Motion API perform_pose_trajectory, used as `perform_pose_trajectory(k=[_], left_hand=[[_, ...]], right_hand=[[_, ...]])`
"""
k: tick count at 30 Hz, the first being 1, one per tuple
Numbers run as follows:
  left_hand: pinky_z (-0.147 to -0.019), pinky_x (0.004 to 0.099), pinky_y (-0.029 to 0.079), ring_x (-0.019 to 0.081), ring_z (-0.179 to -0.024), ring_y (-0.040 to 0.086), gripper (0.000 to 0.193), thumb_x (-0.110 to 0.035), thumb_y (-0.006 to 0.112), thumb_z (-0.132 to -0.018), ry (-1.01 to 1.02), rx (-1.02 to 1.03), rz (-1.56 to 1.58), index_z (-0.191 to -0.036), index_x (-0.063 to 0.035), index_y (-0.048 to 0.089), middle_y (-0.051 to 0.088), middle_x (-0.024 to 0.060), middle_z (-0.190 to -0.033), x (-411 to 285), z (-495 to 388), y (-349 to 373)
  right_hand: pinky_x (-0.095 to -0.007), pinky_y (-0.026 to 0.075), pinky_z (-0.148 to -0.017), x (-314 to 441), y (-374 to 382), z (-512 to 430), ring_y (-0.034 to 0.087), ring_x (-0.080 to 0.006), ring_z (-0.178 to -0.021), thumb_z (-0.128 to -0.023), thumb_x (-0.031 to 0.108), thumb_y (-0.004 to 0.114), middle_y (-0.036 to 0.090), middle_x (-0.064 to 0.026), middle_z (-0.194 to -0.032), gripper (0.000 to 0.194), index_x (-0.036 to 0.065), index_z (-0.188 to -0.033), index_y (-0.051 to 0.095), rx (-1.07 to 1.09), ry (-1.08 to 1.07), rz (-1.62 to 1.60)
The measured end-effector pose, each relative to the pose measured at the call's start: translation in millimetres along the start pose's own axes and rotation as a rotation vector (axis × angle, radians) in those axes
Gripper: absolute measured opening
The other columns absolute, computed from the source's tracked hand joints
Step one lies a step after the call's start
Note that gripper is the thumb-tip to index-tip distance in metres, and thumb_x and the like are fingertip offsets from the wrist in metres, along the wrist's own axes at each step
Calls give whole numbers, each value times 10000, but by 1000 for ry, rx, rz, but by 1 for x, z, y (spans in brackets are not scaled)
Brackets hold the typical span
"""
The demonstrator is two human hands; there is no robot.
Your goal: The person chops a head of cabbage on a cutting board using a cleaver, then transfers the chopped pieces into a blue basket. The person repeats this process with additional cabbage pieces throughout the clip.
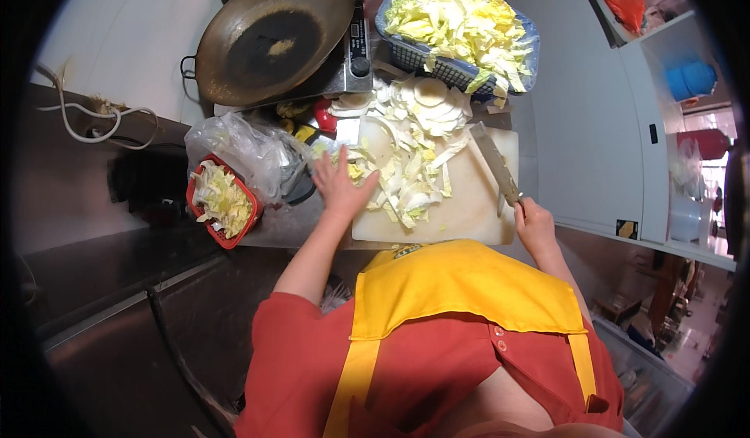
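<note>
In my right hand (534, 224) is the handle of a cleaver (495, 159), its blade slanting up and left over the right part of a white cutting board (469, 209). Shredded napa cabbage (413, 186) lies scattered across the board's left and middle. At the board's upper left edge, my left hand (343, 183) spreads its fingers beside loose shreds and holds nothing that I can see. Sliced white cabbage stems (433, 107) are heaped at the board's far side. A blue plastic basket (436, 60) behind them is piled with cut cabbage leaves (463, 22).
A large wok (275, 39) sits on an induction cooker (359, 45) at the back left. Left of my arm are a clear plastic bag (246, 145) and a red basket (255, 215) of cabbage shreds. A white cable (117, 121) hangs at far left.
</note>
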State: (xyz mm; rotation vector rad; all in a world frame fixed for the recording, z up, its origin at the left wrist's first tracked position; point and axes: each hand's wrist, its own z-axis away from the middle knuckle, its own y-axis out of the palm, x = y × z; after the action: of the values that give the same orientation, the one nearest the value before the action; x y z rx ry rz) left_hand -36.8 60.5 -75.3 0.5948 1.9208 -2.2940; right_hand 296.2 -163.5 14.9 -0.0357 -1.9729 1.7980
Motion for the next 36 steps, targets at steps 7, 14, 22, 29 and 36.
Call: perform_pose_trajectory(k=[7, 14, 22, 29, 36], left_hand=[[-1148, 551, 283, 488, -1340, 338, 645, -193, 720, -836, 129, -153, 240, -1373, 71, 478, 391, 307, -1388, -46, 24, 33], [-1163, 555, 293, 509, -1409, 296, 545, -114, 625, -907, 344, 141, 374, -1397, 68, 469, 327, 343, -1487, -91, 62, 24], [-1092, 460, 429, 392, -1247, 550, 290, -36, 607, -876, 537, -106, 318, -1154, 34, 651, 584, 235, -1304, -68, -12, -10], [-1119, 477, 378, 381, -1289, 474, 534, -15, 567, -833, 522, 1, -216, -1355, 47, 471, 516, 212, -1346, -38, -130, -11], [-1015, 478, 453, 375, -1173, 541, 376, -61, 582, -859, 410, 112, -350, -1224, 23, 547, 581, 198, -1227, -36, -143, -9]], right_hand=[[-499, 515, -606, -4, 14, 5, 648, -404, -676, -929, 166, 650, 650, -193, -732, 167, 38, -844, 585, 37, 20, -12], [-495, 519, -596, 9, 34, 15, 645, -404, -660, -933, 186, 644, 649, -192, -722, 184, 39, -839, 586, 52, -3, 7], [-478, 521, -598, 17, 16, 25, 644, -386, -664, -923, 167, 649, 645, -175, -725, 174, 40, -825, 583, 139, -87, -49], [-483, 515, -605, 16, 9, 24, 641, -385, -673, -925, 156, 645, 646, -174, -746, 166, 38, -825, 584, 100, -17, -70], [-487, 510, -588, 13, 10, 34, 633, -392, -639, -933, 163, 643, 636, -175, -703, 174, 40, -825, 585, 79, 7, -85]])
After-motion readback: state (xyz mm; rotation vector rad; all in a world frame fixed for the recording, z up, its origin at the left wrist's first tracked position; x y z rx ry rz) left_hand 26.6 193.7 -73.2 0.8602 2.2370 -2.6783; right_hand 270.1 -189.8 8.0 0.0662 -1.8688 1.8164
